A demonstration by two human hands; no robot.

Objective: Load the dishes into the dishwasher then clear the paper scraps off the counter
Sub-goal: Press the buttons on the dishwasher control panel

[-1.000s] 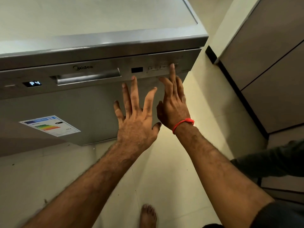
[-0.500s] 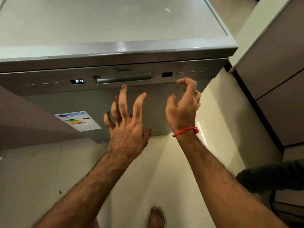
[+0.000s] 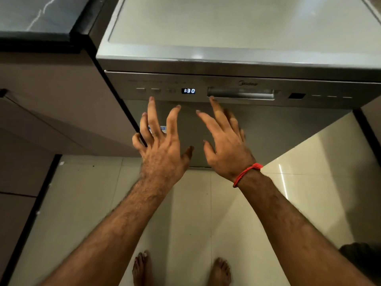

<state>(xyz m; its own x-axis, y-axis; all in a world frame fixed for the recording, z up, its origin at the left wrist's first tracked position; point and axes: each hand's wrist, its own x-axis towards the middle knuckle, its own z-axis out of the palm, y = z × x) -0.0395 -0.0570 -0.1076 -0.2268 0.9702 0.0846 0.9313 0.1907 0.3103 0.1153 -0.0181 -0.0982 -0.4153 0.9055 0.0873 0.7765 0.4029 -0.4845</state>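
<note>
Display point(image 3: 188, 91) on the dishwasher point(image 3: 237, 124) now reading 1:30, where it was showing P4 a moment ago: cycle apparently starting, door closed. Left hand point(image 3: 162, 153) and right hand point(image 3: 225, 150) hovering below the display, fingers spread, gripping nothing. Loading is looking finished; paper scraps not showing.

My left hand point(image 3: 162, 147) and right hand point(image 3: 224, 141) reach with fingers spread toward the closed dishwasher point(image 3: 237, 65) at twelve o'clock. Its display point(image 3: 188, 91) reads 1:30. A red thread point(image 3: 246, 174) circles my right wrist.
</note>
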